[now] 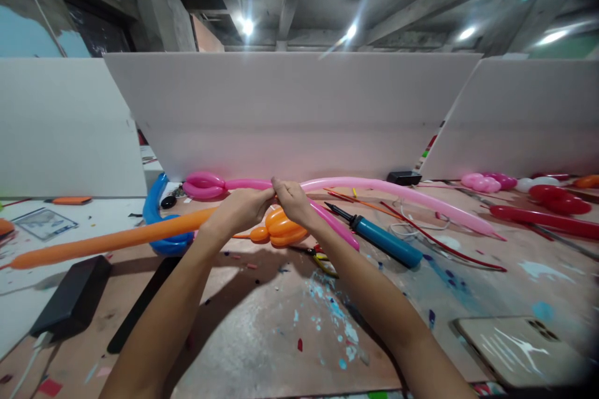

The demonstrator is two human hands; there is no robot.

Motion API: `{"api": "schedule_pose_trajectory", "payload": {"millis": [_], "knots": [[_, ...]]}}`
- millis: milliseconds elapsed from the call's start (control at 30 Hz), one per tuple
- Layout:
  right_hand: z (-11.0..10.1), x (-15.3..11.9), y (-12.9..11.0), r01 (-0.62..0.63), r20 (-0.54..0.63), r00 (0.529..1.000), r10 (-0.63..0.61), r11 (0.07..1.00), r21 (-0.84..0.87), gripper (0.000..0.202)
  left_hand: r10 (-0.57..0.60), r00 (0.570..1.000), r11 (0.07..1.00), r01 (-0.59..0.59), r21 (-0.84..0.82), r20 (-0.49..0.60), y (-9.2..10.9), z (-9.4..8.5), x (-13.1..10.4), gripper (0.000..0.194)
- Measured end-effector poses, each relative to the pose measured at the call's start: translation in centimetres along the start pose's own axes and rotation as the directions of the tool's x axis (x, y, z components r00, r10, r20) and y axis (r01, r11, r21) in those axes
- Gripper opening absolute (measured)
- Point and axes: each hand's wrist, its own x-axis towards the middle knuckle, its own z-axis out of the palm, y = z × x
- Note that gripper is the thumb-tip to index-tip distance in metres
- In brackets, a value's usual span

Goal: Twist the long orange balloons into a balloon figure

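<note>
Both hands [292,199] pinch pale-pink balloon [397,193] at left end.

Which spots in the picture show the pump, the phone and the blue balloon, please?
Pump [387,240]: head view, middle of its blue barrel.
Phone [510,349]: head view, its back, left of the camera lenses.
Blue balloon [153,201]: head view, its upright left side.

A pale pink modelling balloon [393,189], long and inflated, arches rightward from the hands and slopes down to an uninflated tip. A long, inflated orange modelling balloon [116,237] slants down leftward. Beneath the hands are rounded orange balloon bubbles [281,227], one smaller than the others.
</note>
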Motion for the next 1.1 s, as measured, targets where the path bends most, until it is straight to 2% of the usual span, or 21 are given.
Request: {"api": "schedule_pose_trajectory", "payload": {"millis": [100, 233, 333, 400, 500, 600, 700, 767, 867, 967, 1100], "knots": [[-0.8, 0.2, 0.2, -0.09, 0.194, 0.977, 0.087, 0.996, 0.008, 0.056, 0.007, 1.0, 1.0, -0.007, 0.001, -0.002, -0.2, 0.2, 0.0, 0.032], [-2.8, 0.0, -0.3, -0.151, 0.4, 0.901, 0.168, 0.986, -0.074, 0.061, 0.03, 1.0, 1.0, -0.03, 0.002, 0.008, -0.2, -0.1, 0.0, 0.033], [-4.8, 0.0, -0.7, -0.229, 0.475, 0.845, 0.246, 0.969, -0.093, 0.061, -0.01, 1.0, 0.999, 0.01, 0.035, -0.016, -0.7, -1.1, -0.5, 0.034], [-6.1, 0.0, -0.7, -0.272, 0.486, 0.825, 0.289, 0.956, -0.106, 0.061, -0.054, 0.998, 0.998, 0.056, 0.041, -0.033, -1.2, -1.9, -0.9, 0.038], [-7.3, 0.1, -0.8, -0.309, 0.451, 0.834, 0.317, 0.946, -0.095, 0.062, -0.113, 0.992, 0.993, 0.115, 0.026, -0.054, -1.8, -2.6, -1.3, 0.04], [-7.5, 0.1, -0.9, -0.331, 0.45, 0.837, 0.309, 0.943, -0.033, 0.06, -0.189, 0.978, 0.98, 0.193, 0.037, -0.09, -2.1, -2.7, -1.4, 0.041], [-7.4, 0.0, -1.0, -0.287, 0.518, 0.823, 0.232, 0.958, 0.027, 0.052, -0.259, 0.957, 0.96, 0.27, 0.076, -0.129, -2.1, -2.5, -1.2, 0.041], [-7.3, 0.1, -0.9, -0.272, 0.505, 0.843, 0.187, 0.957, 0.099, 0.049, -0.3, 0.936, 0.943, 0.321, 0.094, -0.183, -2.1, -2.5, -1.1, 0.043], [-7.1, 0.3, -0.7, -0.283, 0.404, 0.899, 0.166, 0.926, 0.249, 0.049, -0.349, 0.895, 0.92, 0.384, 0.084, -0.276, -2.0, -2.5, -1.0, 0.045], [-6.5, 0.2, -0.8, -0.227, 0.37, 0.925, 0.091, 0.911, 0.345, 0.05, -0.378, 0.847, 0.914, 0.405, -0.005, -0.375, -1.6, -2.1, -0.9, 0.044], [-5.1, -0.2, -1.4, -0.16, 0.385, 0.923, 0.016, 0.925, 0.344, 0.05, -0.414, 0.729, 0.91, 0.322, -0.26, -0.545, -0.7, -1.6, -0.5, 0.043]]}}
